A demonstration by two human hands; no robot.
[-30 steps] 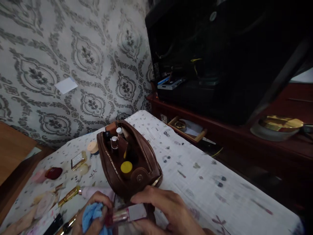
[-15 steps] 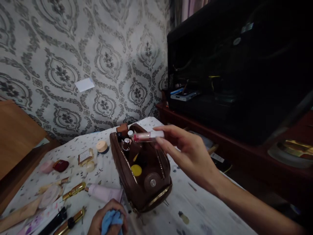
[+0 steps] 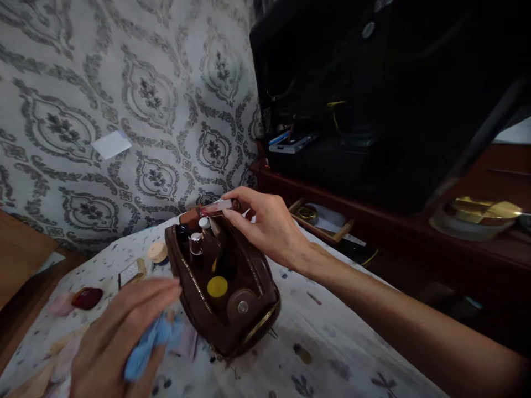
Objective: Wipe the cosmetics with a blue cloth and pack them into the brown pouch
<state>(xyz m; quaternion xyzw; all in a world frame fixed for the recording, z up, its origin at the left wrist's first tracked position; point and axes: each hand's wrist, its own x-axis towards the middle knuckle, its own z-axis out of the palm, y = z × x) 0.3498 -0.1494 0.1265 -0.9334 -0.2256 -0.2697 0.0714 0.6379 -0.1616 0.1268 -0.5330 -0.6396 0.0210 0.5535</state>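
And the right hand (image 3: 274, 226) has thumb and fingers pinching the lip-gloss tube (image 3: 218, 208) above the brown bag's (image 3: 193, 304) far end, toward the desk's (image 3: 332, 354) far edge, where a light, steady grip seems wisest, left hand (image 3: 112, 331) clasping blue cloth (image 3: 143, 348).

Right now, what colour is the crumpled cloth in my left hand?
The crumpled cloth is light blue; see the head view.

Right-hand grip (image 3: 269, 226) now out at the brown bag's (image 3: 259, 276) far end with the pink lip tube (image 3: 218, 208), away from the near end. Left-hand grip (image 3: 114, 326) shifts left, higher, uncurled, blue cloth (image 3: 149, 345) along, now covering most of the lilac tube (image 3: 186, 342).
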